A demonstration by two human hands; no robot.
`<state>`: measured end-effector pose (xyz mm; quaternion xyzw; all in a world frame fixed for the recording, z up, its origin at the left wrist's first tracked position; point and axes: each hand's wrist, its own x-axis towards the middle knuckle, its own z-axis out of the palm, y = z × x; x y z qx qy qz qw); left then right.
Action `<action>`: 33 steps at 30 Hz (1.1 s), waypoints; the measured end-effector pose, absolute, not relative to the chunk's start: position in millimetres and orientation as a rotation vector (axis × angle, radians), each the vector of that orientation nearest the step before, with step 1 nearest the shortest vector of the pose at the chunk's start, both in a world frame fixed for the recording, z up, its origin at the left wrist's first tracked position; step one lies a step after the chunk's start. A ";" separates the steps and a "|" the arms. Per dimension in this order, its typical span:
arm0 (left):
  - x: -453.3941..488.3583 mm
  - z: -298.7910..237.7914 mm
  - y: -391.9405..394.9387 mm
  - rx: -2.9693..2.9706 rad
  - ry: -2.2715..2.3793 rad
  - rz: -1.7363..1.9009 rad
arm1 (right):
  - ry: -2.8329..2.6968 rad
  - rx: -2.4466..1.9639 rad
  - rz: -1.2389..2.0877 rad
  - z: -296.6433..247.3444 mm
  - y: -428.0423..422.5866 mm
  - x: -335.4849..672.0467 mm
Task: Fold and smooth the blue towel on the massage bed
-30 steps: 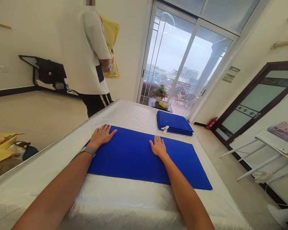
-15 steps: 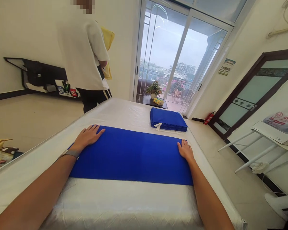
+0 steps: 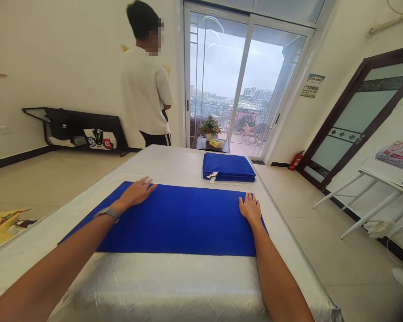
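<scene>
A flat rectangle of blue cloth (image 3: 188, 223) lies spread across the plastic-covered mattress (image 3: 174, 281) in front of me. Over its far left part is my left hand (image 3: 137, 192), fingers stretched out and slightly blurred; whether it touches the cloth I cannot tell. My right hand (image 3: 250, 208) rests flat on the far right corner with its fingers extended. Neither hand grips anything. Beyond the cloth, near the mattress's far right edge, sits a neat stack of folded blue cloths (image 3: 229, 167) with a white tag (image 3: 212, 177) at its front.
Past the mattress's far left corner stands a person (image 3: 147, 89) in a white shirt. A small dark table (image 3: 201, 144) with a potted plant (image 3: 210, 127) is by the sliding glass door. At right are a white table (image 3: 376, 170) and a fire extinguisher (image 3: 296, 160).
My left hand has moved right, inward from the cloth's left edge, uncovering the left corner. My right hand stays on the far right corner. The view has shifted, showing more of the person.
</scene>
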<state>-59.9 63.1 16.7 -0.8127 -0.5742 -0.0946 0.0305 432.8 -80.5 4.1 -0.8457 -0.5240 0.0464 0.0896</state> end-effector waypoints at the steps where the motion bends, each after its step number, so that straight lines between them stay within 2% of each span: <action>1: -34.5 15.0 57.3 -2.591 -1.668 -0.284 | -1.558 -2.514 0.145 4.5 -80.8 432.5; 4: 39.4 8.2 36.4 -2.822 -1.429 -0.274 | -1.558 -2.505 0.151 5.3 -82.3 432.0; 10: 93.5 0.1 17.6 -2.933 -1.530 -0.210 | -1.569 -2.495 0.160 4.3 -82.9 433.5; 17: 33.7 -4.5 34.0 -2.877 -1.599 -0.222 | -1.574 -2.530 0.145 0.9 -79.1 436.2; 27: -124.1 -2.7 66.0 -2.541 -2.016 -0.149 | -1.587 -2.586 0.137 -2.2 -76.3 443.0; 33: -137.9 -2.2 61.5 -2.468 -2.103 -0.243 | -1.613 -2.623 0.098 -2.0 -75.0 445.7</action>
